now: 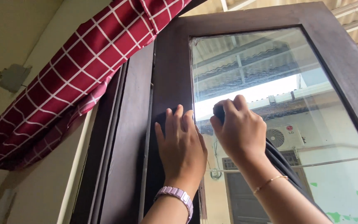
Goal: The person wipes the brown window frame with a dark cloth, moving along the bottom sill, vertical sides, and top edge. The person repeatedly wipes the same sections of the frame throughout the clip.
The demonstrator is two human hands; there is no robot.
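Observation:
My left hand (182, 145) lies flat with fingers together against the dark wooden window frame (170, 70), at the left edge of the glass pane (270, 74). A silver-pink wristwatch is on that wrist. My right hand (239, 128) is closed around a dark cloth (284, 166) and presses it against the glass just right of the left hand. The cloth hangs down behind my right forearm. A thin gold bracelet circles the right wrist.
A red curtain with white checks (83, 58) is bunched up at the upper left, beside the window's outer frame (125, 137). Through the glass I see corrugated roofing, a white wall and an outdoor air-conditioner unit (284, 137). A cream wall is at the far left.

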